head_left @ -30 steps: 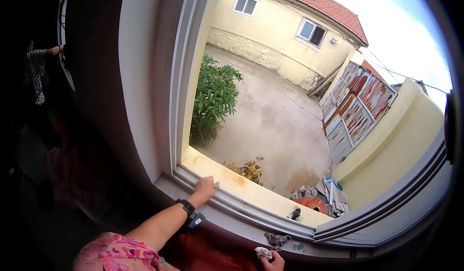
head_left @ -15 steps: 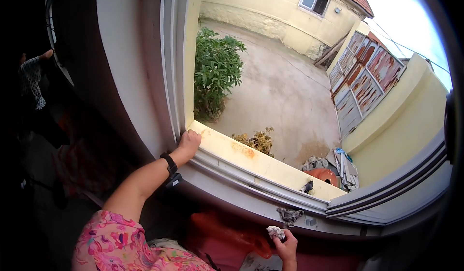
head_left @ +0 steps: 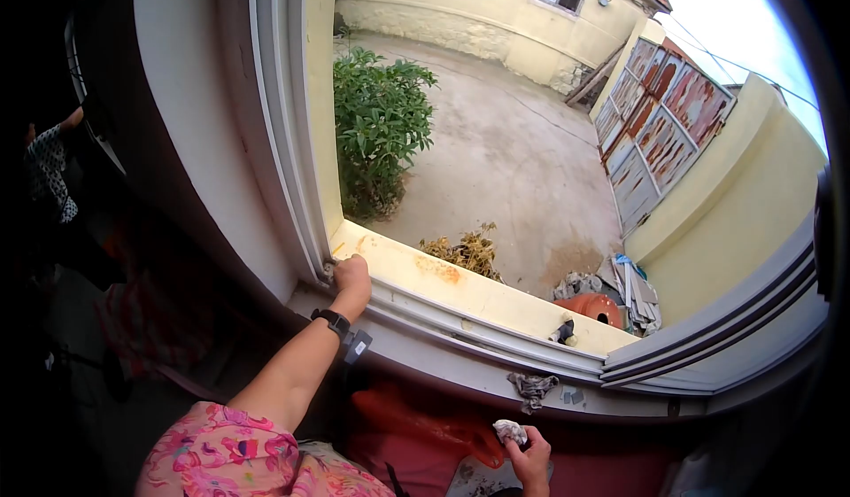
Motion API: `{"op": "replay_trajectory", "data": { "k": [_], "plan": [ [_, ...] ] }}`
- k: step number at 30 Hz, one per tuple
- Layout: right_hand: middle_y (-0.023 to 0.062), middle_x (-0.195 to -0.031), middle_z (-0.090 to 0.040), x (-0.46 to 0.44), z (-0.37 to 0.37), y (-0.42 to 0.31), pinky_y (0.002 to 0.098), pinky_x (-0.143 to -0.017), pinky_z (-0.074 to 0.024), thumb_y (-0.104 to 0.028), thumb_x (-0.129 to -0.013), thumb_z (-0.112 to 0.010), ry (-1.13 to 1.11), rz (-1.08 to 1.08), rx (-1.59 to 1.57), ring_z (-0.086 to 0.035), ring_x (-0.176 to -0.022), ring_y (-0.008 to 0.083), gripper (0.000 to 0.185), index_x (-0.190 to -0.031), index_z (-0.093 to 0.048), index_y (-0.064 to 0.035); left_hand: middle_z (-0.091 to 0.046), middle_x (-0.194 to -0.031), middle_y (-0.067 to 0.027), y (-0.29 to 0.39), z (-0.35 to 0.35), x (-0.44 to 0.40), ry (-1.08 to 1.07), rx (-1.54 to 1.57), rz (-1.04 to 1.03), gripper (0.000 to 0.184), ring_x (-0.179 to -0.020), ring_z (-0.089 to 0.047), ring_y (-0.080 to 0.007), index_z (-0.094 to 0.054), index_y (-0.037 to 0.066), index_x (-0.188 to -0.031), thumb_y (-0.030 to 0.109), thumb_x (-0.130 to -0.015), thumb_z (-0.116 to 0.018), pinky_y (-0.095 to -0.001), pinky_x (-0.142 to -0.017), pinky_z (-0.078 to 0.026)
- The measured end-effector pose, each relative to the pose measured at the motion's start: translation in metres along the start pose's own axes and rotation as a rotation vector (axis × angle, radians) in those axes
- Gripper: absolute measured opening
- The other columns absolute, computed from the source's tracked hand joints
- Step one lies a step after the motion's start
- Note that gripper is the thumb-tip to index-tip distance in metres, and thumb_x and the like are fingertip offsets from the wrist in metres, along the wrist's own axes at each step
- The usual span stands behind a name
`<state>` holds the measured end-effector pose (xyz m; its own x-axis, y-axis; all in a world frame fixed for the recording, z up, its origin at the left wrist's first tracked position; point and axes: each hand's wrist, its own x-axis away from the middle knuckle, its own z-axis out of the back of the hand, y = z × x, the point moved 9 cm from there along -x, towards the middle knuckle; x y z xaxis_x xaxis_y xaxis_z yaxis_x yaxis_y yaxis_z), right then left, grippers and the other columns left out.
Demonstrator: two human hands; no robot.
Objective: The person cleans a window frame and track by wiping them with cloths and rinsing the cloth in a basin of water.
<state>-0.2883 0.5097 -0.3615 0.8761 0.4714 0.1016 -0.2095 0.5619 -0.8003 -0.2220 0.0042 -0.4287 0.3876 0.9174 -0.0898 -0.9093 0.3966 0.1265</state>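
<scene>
My left hand [head_left: 352, 284], with a dark watch [head_left: 333, 322] on its wrist, is closed at the lower left corner of the white window frame [head_left: 425, 321]. A small greyish bit shows by its fingertips, too small to name. Below the sill, my right hand [head_left: 533, 460] pinches a crumpled, dirty white cloth [head_left: 509, 431] between thumb and fingers. Near it, a grey patterned rag [head_left: 533, 391] lies bunched on the inner sill.
A small dark object [head_left: 564, 331] sits on the yellow outer ledge [head_left: 407, 262]. Under the window are a red-orange item [head_left: 416, 422] and a grey flat piece [head_left: 482, 477]. Outside stand a green bush [head_left: 381, 125] and a rusty gate [head_left: 660, 125]. Another person's arm [head_left: 66, 125] shows at far left.
My left hand has turned and shifted slightly down at the frame corner, and a greyish bit now shows by its fingers. My right hand still holds the cloth, slightly lower. The view has shifted.
</scene>
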Motion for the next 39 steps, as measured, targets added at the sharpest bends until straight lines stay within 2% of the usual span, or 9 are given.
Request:
{"op": "replay_trajectory", "data": {
  "k": [5,13,19,22,25,28,31,35,39],
  "plan": [
    [0.0027,-0.071,-0.063,0.006,-0.001,-0.001,0.0238,-0.062,-0.0445,-0.011,-0.073,-0.069,-0.002,-0.063,-0.039,-0.054,-0.066,0.0066,0.018,-0.087,-0.064,0.0002,-0.065,-0.073,-0.0136,0.022,0.012,0.029,0.123,0.073,-0.121,0.006,-0.078,-0.065,-0.0267,-0.060,0.005,-0.079,0.006,-0.081,-0.054,-0.0343,-0.064,-0.054],
    [0.0037,-0.070,-0.063,-0.005,-0.014,-0.007,0.0247,-0.060,-0.0448,-0.011,-0.073,-0.069,-0.031,0.027,0.038,-0.054,-0.064,0.0073,0.019,-0.086,-0.063,0.0006,-0.065,-0.076,-0.0168,0.036,0.007,0.032,-0.068,0.195,-0.361,0.008,-0.079,-0.064,-0.0313,-0.061,0.003,-0.083,0.006,-0.077,-0.056,-0.0398,-0.067,-0.052],
    [0.0043,-0.070,-0.063,-0.005,-0.009,-0.014,0.0250,-0.061,-0.0450,-0.011,-0.073,-0.069,-0.010,-0.009,0.024,-0.055,-0.065,0.0079,0.018,-0.086,-0.063,0.0002,-0.064,-0.082,-0.0194,-0.003,0.036,0.014,-0.097,0.416,-0.324,0.012,-0.081,-0.063,-0.0354,-0.060,0.003,-0.081,0.013,-0.074,-0.061,-0.0451,-0.072,-0.049],
    [0.0039,-0.070,-0.063,0.000,-0.007,-0.015,0.0251,-0.061,-0.0452,-0.011,-0.072,-0.070,0.007,0.007,0.031,-0.055,-0.065,0.0082,0.018,-0.086,-0.064,-0.0001,-0.064,-0.082,-0.0191,-0.014,0.055,0.019,-0.043,0.319,-0.355,0.012,-0.081,-0.063,-0.0357,-0.062,0.003,-0.082,0.013,-0.076,-0.060,-0.0451,-0.072,-0.050],
    [0.0037,-0.070,-0.063,0.003,-0.005,-0.016,0.0252,-0.061,-0.0453,-0.011,-0.072,-0.070,0.002,0.005,0.034,-0.055,-0.065,0.0084,0.019,-0.086,-0.064,-0.0004,-0.064,-0.084,-0.0167,-0.019,0.019,0.012,-0.198,0.220,-0.318,0.016,-0.083,-0.063,-0.0334,-0.066,0.004,-0.085,0.016,-0.076,-0.061,-0.0440,-0.073,-0.050],
    [0.0039,-0.069,-0.063,0.004,-0.002,-0.014,0.0251,-0.061,-0.0455,-0.012,-0.072,-0.070,0.006,0.004,0.026,-0.055,-0.064,0.0083,0.019,-0.086,-0.064,-0.0002,-0.064,-0.085,-0.0189,-0.013,0.002,0.014,-0.150,0.099,-0.219,0.018,-0.084,-0.063,-0.0330,-0.068,0.002,-0.083,0.018,-0.076,-0.064,-0.0424,-0.073,-0.050],
    [0.0040,-0.069,-0.063,0.005,0.003,-0.009,0.0250,-0.061,-0.0455,-0.012,-0.072,-0.070,0.018,-0.032,0.027,-0.055,-0.064,0.0082,0.019,-0.086,-0.064,0.0000,-0.065,-0.085,-0.0132,0.008,0.001,0.026,0.032,0.031,-0.211,0.016,-0.087,-0.062,-0.0276,-0.070,0.003,-0.082,0.012,-0.078,-0.057,-0.0371,-0.076,-0.049],
    [0.0039,-0.069,-0.063,0.007,0.006,-0.008,0.0249,-0.061,-0.0456,-0.012,-0.072,-0.070,0.027,-0.025,0.006,-0.055,-0.064,0.0081,0.019,-0.085,-0.064,0.0001,-0.065,-0.084,-0.0116,0.047,0.003,0.046,-0.120,0.028,-0.233,0.016,-0.087,-0.061,-0.0266,-0.070,0.006,-0.079,0.009,-0.079,-0.054,-0.0348,-0.076,-0.048],
    [0.0043,-0.069,-0.063,0.007,0.007,-0.012,0.0252,-0.060,-0.0456,-0.011,-0.071,-0.069,0.019,-0.017,0.011,-0.056,-0.064,0.0088,0.019,-0.085,-0.064,-0.0002,-0.065,-0.084,-0.0119,0.088,0.004,0.074,-0.059,0.085,-0.350,0.015,-0.086,-0.061,-0.0265,-0.070,0.006,-0.077,0.008,-0.078,-0.054,-0.0349,-0.075,-0.049]
  ]
}}
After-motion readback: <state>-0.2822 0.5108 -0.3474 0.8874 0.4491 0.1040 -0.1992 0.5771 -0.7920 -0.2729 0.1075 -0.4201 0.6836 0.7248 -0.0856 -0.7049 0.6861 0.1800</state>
